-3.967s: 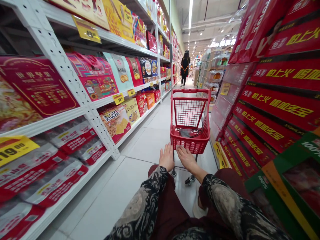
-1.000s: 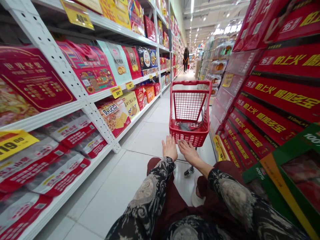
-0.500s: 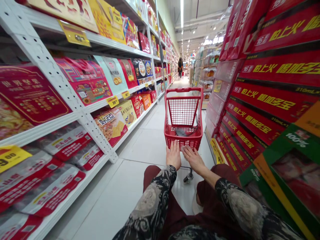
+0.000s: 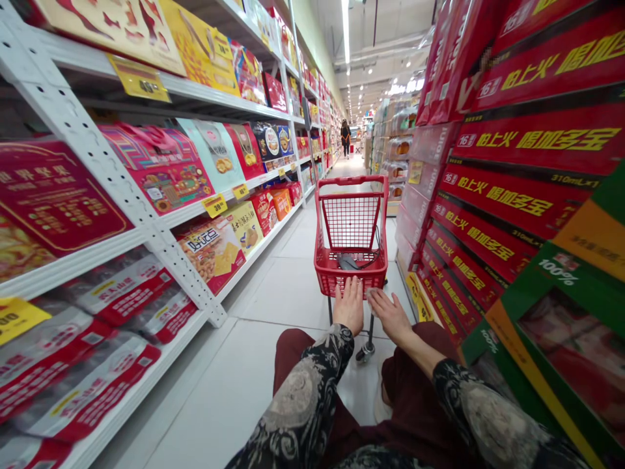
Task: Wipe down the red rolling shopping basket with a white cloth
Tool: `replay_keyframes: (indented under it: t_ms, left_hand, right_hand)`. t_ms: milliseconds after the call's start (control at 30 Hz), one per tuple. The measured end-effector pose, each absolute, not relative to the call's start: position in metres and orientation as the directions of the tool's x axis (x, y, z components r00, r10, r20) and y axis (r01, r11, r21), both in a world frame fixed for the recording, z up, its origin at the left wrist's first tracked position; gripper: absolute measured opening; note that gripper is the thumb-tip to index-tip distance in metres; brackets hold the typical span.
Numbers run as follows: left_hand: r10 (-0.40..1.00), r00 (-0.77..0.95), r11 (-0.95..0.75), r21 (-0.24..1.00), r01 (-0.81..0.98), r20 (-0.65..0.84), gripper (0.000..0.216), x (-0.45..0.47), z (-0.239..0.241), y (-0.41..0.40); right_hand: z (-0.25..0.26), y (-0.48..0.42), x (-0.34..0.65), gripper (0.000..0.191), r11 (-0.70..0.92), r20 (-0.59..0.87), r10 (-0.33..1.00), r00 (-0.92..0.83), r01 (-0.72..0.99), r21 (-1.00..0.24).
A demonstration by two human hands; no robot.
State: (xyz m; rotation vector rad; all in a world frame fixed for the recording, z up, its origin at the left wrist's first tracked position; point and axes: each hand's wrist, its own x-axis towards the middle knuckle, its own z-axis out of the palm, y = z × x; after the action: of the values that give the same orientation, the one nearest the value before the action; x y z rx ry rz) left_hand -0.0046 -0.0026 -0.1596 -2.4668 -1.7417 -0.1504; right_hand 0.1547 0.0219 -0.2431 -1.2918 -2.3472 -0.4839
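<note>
A small red shopping cart (image 4: pixel 325 275) with a mesh back panel stands in the aisle in front of me. Inside its basket lies a dark grey object (image 4: pixel 347 262) with a black cord, whose kind I cannot make out. My left hand (image 4: pixel 349 305) is open, palm down, its fingers stretched over the cart's near lower side. To its right, my right hand (image 4: pixel 390 315) is open too, fingers extended toward the basket's near right corner. Neither hand holds anything. Whether the fingertips touch the cart, I cannot tell.
White shelves (image 4: pixel 170 270) with boxed snacks and bagged goods line the left side. Stacked red drink cartons (image 4: pixel 517 189) and a green box (image 4: pixel 561 312) crowd the right. My bent knees flank the cart's caster (image 4: pixel 365 352). Far down the aisle is a person (image 4: pixel 346 138).
Both hands have shifted slightly right relative to the cart, still open. In the view, the cart and shelves sit a little further left.
</note>
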Motion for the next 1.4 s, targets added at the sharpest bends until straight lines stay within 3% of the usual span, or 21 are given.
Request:
replay_keyframes:
  t_ms: [100,300,567,700,800,933,1200,1400]
  left_hand:
    - [0.934,0.333,-0.333,-0.029,0.943,0.125,0.066,-0.006,-0.162,-0.003]
    - [0.931,0.317,-0.319,-0.015,0.947,0.180,0.068,-0.006,-0.153,0.004]
    - [0.935,0.298,-0.300,-0.018,0.954,0.191,0.072,-0.017,-0.151,0.014]
    - [0.974,0.168,-0.172,0.007,0.985,0.154,0.071,-0.043,-0.139,0.029]
    - [0.990,0.125,-0.126,0.010,0.992,0.065,0.068,-0.058,-0.128,0.036]
    - [0.990,0.137,-0.137,-0.006,0.991,0.026,0.072,-0.065,-0.120,0.031]
    - [0.987,0.157,-0.158,0.013,0.987,0.039,0.080,-0.055,-0.120,0.014]
    - [0.967,0.241,-0.245,0.036,0.969,0.080,0.084,-0.020,-0.125,0.000]
  right_hand:
    - [-0.239,0.018,0.160,0.056,0.523,0.566,0.677,-0.471,0.848,0.080]
    - [-0.178,0.032,0.155,0.054,0.509,0.741,0.573,-0.351,0.860,0.014]
    - [-0.225,0.020,0.157,0.053,0.548,0.586,0.649,-0.485,0.832,0.082]
    - [-0.199,0.023,0.161,0.054,0.451,0.660,0.665,-0.348,0.892,0.016]
    - [-0.170,0.039,0.160,0.055,0.353,0.606,0.751,-0.261,0.935,-0.036]
    - [-0.162,0.056,0.150,0.059,0.319,0.477,0.838,-0.266,0.947,-0.032]
    - [-0.173,0.064,0.165,0.062,0.358,0.523,0.798,-0.300,0.934,-0.010]
    - [-0.164,0.078,0.185,0.058,0.278,0.509,0.837,-0.199,0.957,-0.082]
